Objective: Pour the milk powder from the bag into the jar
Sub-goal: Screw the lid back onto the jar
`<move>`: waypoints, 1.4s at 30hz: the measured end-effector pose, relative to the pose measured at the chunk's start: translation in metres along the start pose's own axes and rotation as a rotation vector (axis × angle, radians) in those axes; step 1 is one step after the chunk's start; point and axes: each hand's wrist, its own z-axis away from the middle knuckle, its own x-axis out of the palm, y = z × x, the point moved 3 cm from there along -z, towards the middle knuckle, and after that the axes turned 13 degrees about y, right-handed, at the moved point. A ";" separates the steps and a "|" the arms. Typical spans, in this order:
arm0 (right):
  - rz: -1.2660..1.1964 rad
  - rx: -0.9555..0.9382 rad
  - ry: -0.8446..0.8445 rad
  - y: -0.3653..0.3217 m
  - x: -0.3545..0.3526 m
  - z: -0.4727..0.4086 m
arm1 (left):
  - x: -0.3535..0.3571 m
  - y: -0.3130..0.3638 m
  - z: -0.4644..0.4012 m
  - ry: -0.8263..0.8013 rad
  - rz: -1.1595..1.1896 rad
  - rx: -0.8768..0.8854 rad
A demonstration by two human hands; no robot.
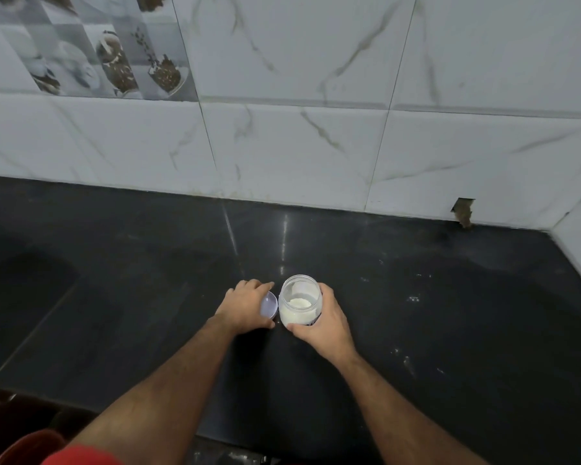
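Dark countertop (416, 330): upright open jar (297, 302), part-filled with powder, gripped by right hand (322, 322); left hand (245, 305) holds lid (269, 305) just beside, leftward. No bag visible.

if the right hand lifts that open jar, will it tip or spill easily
The jar looks like clear, light plastic, roughly a third full of powder, so probably bottom-weighted and steady. Its mouth is uncovered, so a sharp tilt could spill. The right hand wraps its side, which should limit slipping.
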 end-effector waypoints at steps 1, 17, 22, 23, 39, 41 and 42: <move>-0.002 0.000 0.006 -0.002 -0.001 0.001 | 0.001 0.000 -0.001 0.009 0.003 0.001; 0.023 0.072 -0.016 -0.013 -0.022 0.020 | -0.042 0.025 -0.021 0.228 1.138 -0.459; -0.044 0.096 -0.053 -0.019 -0.024 0.026 | -0.057 0.051 -0.020 0.146 1.450 -0.433; -0.062 0.105 -0.055 -0.019 -0.025 0.025 | -0.057 0.054 -0.018 0.118 1.486 -0.426; -0.079 0.110 -0.066 -0.022 -0.051 0.005 | -0.062 0.074 -0.004 -0.087 1.130 -0.035; -0.068 0.093 -0.091 -0.024 -0.052 0.004 | -0.067 0.079 -0.002 -0.101 1.098 0.024; -0.068 0.087 -0.096 -0.026 -0.052 0.005 | -0.069 0.082 0.000 -0.097 1.100 0.045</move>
